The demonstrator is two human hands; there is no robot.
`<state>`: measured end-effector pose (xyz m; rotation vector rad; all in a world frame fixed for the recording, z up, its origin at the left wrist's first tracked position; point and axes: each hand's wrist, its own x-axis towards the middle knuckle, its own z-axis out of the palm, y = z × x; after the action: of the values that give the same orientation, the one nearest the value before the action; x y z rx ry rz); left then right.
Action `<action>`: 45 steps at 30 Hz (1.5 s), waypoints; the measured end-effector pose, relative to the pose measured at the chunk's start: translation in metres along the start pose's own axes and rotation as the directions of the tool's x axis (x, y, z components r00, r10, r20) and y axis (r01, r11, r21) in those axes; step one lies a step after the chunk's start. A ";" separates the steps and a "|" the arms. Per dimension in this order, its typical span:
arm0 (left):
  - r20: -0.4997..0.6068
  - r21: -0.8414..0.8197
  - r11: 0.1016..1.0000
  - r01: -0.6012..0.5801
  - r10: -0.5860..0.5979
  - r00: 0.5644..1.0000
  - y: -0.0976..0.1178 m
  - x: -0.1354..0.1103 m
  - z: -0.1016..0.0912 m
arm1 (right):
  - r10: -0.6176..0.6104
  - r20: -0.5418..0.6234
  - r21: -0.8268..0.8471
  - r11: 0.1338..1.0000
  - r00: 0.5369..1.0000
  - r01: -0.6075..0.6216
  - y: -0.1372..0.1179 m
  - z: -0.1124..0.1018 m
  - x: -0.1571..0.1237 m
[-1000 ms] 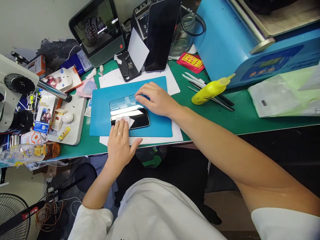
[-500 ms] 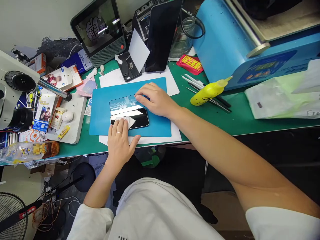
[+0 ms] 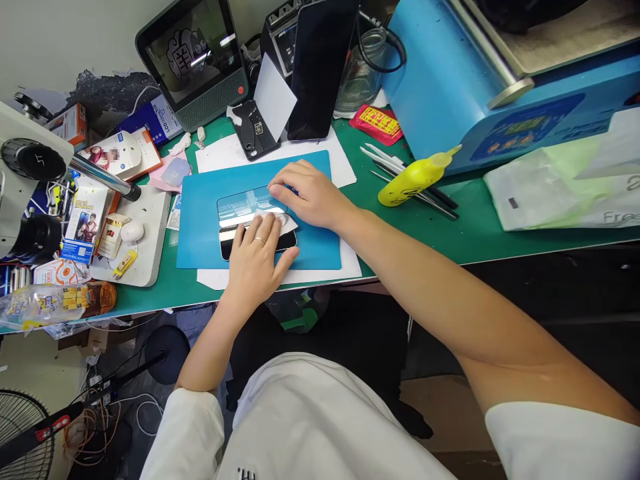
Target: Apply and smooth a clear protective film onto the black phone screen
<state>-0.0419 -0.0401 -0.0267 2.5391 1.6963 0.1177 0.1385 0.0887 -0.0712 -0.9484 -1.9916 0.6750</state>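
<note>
A black phone (image 3: 227,243) lies screen-up on a blue mat (image 3: 200,220) on the green bench. My left hand (image 3: 256,260) lies flat over the phone, its fingers stretched out and pressing a white wipe (image 3: 280,219) onto the glass. My right hand (image 3: 305,193) rests at the phone's far right corner, fingers curled down onto the edge of a striped blue film (image 3: 240,203) that lies just behind the phone.
A yellow squeeze bottle (image 3: 413,178) and tweezers (image 3: 390,160) lie right of the mat. Behind stand a small screen (image 3: 193,60), a dark tablet (image 3: 320,67) and a blue machine (image 3: 475,80). A microscope (image 3: 25,187) and small boxes crowd the left.
My left hand slid right along the phone, carrying the white wipe towards the right end. My right hand stayed put.
</note>
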 end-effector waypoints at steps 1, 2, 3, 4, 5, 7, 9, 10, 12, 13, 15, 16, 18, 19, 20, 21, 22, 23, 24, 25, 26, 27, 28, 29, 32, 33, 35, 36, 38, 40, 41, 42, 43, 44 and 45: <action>0.008 -0.001 1.000 -0.010 0.010 1.000 0.003 0.004 -0.001 | 0.002 -0.005 0.004 1.000 1.000 -0.002 0.000 0.000 0.000; 0.015 -0.002 1.000 -0.016 0.016 1.000 0.005 0.007 -0.001 | 0.005 -0.011 0.008 1.000 1.000 -0.005 0.000 0.000 0.000; 0.019 -0.004 1.000 -0.019 0.019 1.000 0.007 0.009 0.000 | 0.007 -0.015 0.011 1.000 1.000 -0.007 0.000 -0.001 0.000; 0.022 -0.006 1.000 -0.020 0.020 1.000 0.008 0.011 0.001 | 0.006 -0.016 0.013 1.000 1.000 -0.006 0.000 -0.001 0.000; 0.022 -0.010 1.000 -0.020 0.021 1.000 0.010 0.011 0.002 | 0.003 -0.013 0.014 1.000 1.000 -0.003 0.000 -0.001 0.000; 0.017 -0.022 0.999 -0.022 0.023 1.000 0.012 0.010 0.005 | -0.004 -0.001 0.013 1.000 1.000 0.004 0.000 -0.002 0.001; 0.010 -0.034 0.999 -0.029 0.029 1.000 0.015 0.008 0.007 | -0.003 0.011 0.007 1.000 1.000 0.003 -0.001 -0.002 0.001; 0.010 -0.038 0.999 -0.035 0.035 0.999 0.017 0.007 0.007 | 0.001 0.014 0.004 1.000 1.000 -0.001 -0.001 -0.002 0.002; 0.015 -0.040 0.998 -0.045 0.045 0.999 0.022 0.005 0.008 | 0.004 0.012 0.000 1.000 1.000 -0.004 -0.001 -0.003 0.002; 0.018 -0.039 0.998 -0.049 0.049 0.999 0.024 0.003 0.009 | 0.002 0.011 0.001 1.000 1.000 -0.002 -0.001 -0.003 0.001; 0.023 -0.037 0.998 -0.052 0.053 0.998 0.028 -0.002 0.009 | -0.005 0.011 0.010 1.000 1.000 0.005 -0.002 -0.004 0.001; 0.022 -0.035 0.998 -0.052 0.053 0.998 0.029 -0.006 0.010 | -0.006 0.013 0.014 1.000 1.000 0.006 -0.002 -0.004 0.001; 0.020 -0.031 0.998 -0.051 0.052 0.998 0.032 -0.014 0.012 | -0.001 0.021 0.017 1.000 1.000 0.000 -0.002 -0.005 0.001; 0.018 -0.027 0.998 -0.050 0.050 0.999 0.033 -0.019 0.012 | 0.004 0.028 0.017 1.000 1.000 -0.004 -0.003 -0.005 0.001; 0.018 -0.023 0.999 -0.049 0.050 0.999 0.033 -0.023 0.013 | 0.008 0.035 0.016 1.000 0.999 -0.009 -0.003 -0.005 0.001; 0.017 -0.019 0.999 -0.048 0.049 0.999 0.034 -0.027 0.013 | 0.011 0.041 0.015 1.000 0.999 -0.012 -0.003 -0.005 0.001; 0.019 -0.015 0.999 -0.047 0.047 0.999 0.033 -0.031 0.014 | 0.013 0.045 0.015 1.000 0.999 -0.013 -0.003 -0.005 0.001; 0.022 -0.010 0.999 -0.046 0.047 0.999 0.033 -0.034 0.014 | 0.013 0.044 0.014 1.000 0.999 -0.014 -0.003 -0.005 0.001; 0.024 -0.005 0.999 -0.048 0.048 0.999 0.032 -0.037 0.014 | 0.011 0.040 0.013 1.000 0.999 -0.012 -0.003 -0.005 0.001; 0.026 0.001 0.999 -0.050 0.050 0.998 0.030 -0.040 0.013 | 0.008 0.032 0.011 1.000 0.999 -0.009 -0.004 -0.005 0.001; 0.027 0.006 0.999 -0.050 0.050 0.998 0.028 -0.043 0.013 | 0.005 0.023 0.011 1.000 1.000 -0.006 -0.004 -0.005 0.000; 0.026 0.011 0.999 -0.048 0.048 0.998 0.025 -0.046 0.012 | 0.005 0.015 0.010 1.000 1.000 -0.005 -0.004 -0.005 0.000; 0.025 0.014 0.999 -0.044 0.044 0.999 0.022 -0.050 0.012 | 0.007 0.012 0.009 1.000 1.000 -0.007 -0.004 -0.005 0.000; 0.023 0.016 0.999 -0.037 0.036 0.999 0.018 -0.053 0.011 | 0.012 0.013 0.008 1.000 1.000 -0.012 -0.004 -0.005 0.000; 0.011 0.019 1.000 -0.001 0.001 1.000 0.007 -0.065 0.009 | 0.026 0.028 0.005 1.000 0.999 -0.026 -0.004 -0.006 0.000; 0.003 0.021 1.000 0.011 -0.011 1.000 0.003 -0.069 0.008 | 0.027 0.032 0.003 1.000 0.999 -0.028 -0.004 -0.006 0.000; -0.015 0.027 0.999 0.037 -0.037 0.999 -0.005 -0.076 0.006 | 0.026 0.036 -0.006 1.000 0.999 -0.025 -0.003 -0.005 0.000; -0.025 0.030 0.998 0.047 -0.047 0.999 -0.008 -0.079 0.005 | 0.025 0.037 -0.012 1.000 0.999 -0.025 -0.002 -0.005 0.000; -0.045 0.032 0.997 0.067 -0.065 0.997 -0.014 -0.084 0.004 | 0.025 0.040 -0.020 1.000 0.999 -0.024 -0.002 -0.005 -0.001; -0.062 0.028 0.996 0.086 -0.084 0.995 -0.019 -0.089 0.004 | 0.027 0.041 -0.022 0.999 0.999 -0.026 -0.002 -0.005 -0.001; -0.069 0.026 0.995 0.095 -0.093 0.993 -0.021 -0.090 0.004 | 0.028 0.041 -0.022 0.999 0.999 -0.027 -0.002 -0.005 -0.001; -0.075 0.027 0.994 0.104 -0.102 0.992 -0.023 -0.092 0.005 | 0.026 0.041 -0.020 0.999 0.999 -0.025 -0.002 -0.005 -0.001; -0.081 0.029 0.993 0.112 -0.109 0.991 -0.024 -0.094 0.005 | 0.024 0.042 -0.018 1.000 0.999 -0.024 -0.003 -0.005 -0.001; -0.088 0.031 0.993 0.117 -0.114 0.990 -0.026 -0.095 0.005 | 0.024 0.042 -0.016 1.000 0.999 -0.023 -0.003 -0.005 -0.001; -0.096 0.032 0.992 0.121 -0.118 0.988 -0.027 -0.097 0.006 | 0.025 0.045 -0.015 1.000 0.999 -0.024 -0.003 -0.005 -0.001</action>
<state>-0.1033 -0.1192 -0.0371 2.4871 1.8981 0.2019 0.1422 0.0864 -0.0669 -0.9758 -2.0296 0.7017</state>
